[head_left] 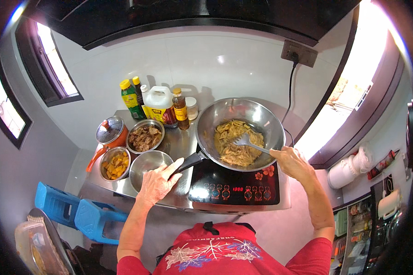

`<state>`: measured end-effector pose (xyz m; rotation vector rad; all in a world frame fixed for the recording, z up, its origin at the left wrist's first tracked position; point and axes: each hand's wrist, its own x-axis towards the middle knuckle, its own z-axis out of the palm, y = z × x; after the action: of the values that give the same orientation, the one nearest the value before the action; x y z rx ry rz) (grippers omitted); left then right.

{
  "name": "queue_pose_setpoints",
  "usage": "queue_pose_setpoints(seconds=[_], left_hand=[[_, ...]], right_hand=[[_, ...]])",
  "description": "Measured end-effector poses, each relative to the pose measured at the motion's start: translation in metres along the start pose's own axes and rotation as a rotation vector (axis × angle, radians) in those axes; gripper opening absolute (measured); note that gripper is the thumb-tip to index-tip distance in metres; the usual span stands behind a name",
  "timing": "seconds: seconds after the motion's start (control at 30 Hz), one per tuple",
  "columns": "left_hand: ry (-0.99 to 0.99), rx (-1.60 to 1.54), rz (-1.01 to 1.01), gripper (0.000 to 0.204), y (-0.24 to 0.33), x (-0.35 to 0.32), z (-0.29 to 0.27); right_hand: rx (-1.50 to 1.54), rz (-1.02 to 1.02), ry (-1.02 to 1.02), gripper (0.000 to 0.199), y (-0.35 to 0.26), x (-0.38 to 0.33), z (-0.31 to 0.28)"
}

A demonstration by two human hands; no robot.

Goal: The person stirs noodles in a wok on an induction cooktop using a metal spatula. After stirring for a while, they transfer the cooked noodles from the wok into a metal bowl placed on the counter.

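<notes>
On the cooktop (234,195) sits a steel wok (270,123) with yellowish-brown, strip-like food (231,151) in it. My right hand (293,160) is closed round the handle end of a grey slotted spatula (247,140), whose head rests on the food. At the wok's left, its black handle (188,162) lies between the thumb and index finger of my left hand (156,184), which holds its end loosely. Partly under that hand stands an empty steel bowl (140,172).
Left on the steel counter are a bowl of browned meat pieces (145,137), a bowl of orange chunks (115,165) and a lidded orange pot (117,136). Behind stand several bottles, a white jug (160,103) and a jar (191,109). Blue stools (96,220) are below left; a cord (290,91) hangs right.
</notes>
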<state>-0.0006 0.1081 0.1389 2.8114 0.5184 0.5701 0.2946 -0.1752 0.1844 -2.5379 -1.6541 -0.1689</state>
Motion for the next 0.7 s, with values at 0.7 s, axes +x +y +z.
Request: queue_pose_setpoints(seconds=[0.7], left_hand=[[0.115, -0.079, 0.011, 0.044, -0.003, 0.001, 0.013]], right_hand=[[-0.038, 0.158, -0.006, 0.019, -0.009, 0.043, 0.022]])
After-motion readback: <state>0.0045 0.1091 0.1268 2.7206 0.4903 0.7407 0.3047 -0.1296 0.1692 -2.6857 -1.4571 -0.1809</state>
